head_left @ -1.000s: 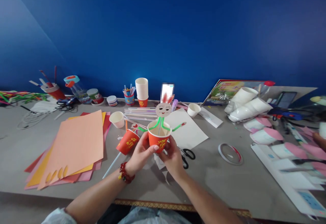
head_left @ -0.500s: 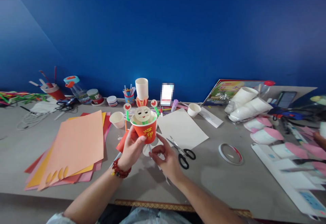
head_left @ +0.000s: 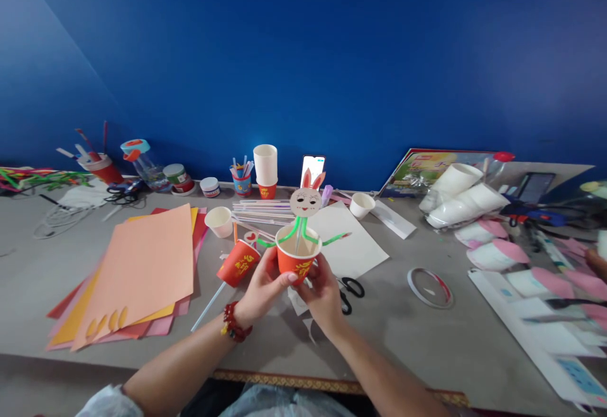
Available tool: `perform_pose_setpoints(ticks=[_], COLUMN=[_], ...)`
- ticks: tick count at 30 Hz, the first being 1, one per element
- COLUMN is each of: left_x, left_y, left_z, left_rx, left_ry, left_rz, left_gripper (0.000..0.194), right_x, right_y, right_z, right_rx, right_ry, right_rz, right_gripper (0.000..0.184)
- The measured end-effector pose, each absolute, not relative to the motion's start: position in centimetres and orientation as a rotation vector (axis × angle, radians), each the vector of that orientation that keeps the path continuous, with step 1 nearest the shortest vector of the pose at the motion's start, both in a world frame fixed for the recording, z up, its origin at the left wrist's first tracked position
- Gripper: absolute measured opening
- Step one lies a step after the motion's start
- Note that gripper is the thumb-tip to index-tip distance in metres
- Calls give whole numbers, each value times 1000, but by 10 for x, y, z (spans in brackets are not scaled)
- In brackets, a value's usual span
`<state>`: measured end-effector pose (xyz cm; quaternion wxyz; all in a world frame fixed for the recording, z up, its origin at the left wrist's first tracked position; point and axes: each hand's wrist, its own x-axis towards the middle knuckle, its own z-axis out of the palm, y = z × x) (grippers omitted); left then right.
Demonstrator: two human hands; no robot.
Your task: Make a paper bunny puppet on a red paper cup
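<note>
A red paper cup (head_left: 293, 264) with yellow characters is in my left hand (head_left: 266, 287), whose thumb and fingers wrap its left side and front. Above its rim stands a white paper rabbit face (head_left: 306, 202) with red-pink ears. Green pipe-cleaner-like arms (head_left: 286, 236) bend out over both sides of the rim, and a thin straw shows inside the cup. Closed up against the underside and right side of the cup, my right hand (head_left: 327, 295) pinches the straw's lower end, largely hidden by fingers. Black-handled scissors (head_left: 353, 287) lie partly behind that hand.
Another red cup (head_left: 238, 264) lies tipped with a straw out of it. Coloured paper sheets (head_left: 147, 265) are stacked left; white paper (head_left: 355, 240) lies behind my hands. A tape roll (head_left: 411, 284) and pink-white paper cups (head_left: 497, 252) are at right. A phone (head_left: 308, 165) stands behind.
The cup has moved right, and the rabbit face has risen from inside it to well above the rim. Its green arms now spread outward. My right hand has moved up against the cup.
</note>
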<state>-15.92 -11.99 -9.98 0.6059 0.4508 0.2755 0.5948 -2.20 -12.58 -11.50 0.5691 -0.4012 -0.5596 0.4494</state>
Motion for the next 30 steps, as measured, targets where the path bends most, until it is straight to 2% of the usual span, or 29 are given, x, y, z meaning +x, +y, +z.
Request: perform_pose_setpoints(ticks=[12, 18, 25, 30], left_x=[-177, -175, -158, -165], left_y=[-107, -109, -117, -110], left_z=[-66, -75, -101, -87], left_rx=[940, 943, 1018, 921], left_ry=[669, 634, 649, 643], left_rz=[1595, 1579, 1405, 1503], left_gripper=[47, 47, 48, 44], right_x=[-30, -28, -22, -24], right_y=[-132, -131, -123, -127], right_z=[-114, -112, -118, -121], right_rx=[-918, -923, -934, -933], right_ry=[-1405, -1384, -1270, -1313], right_rz=[1111, 1120, 1085, 1156], right_gripper=[67, 65, 65, 70])
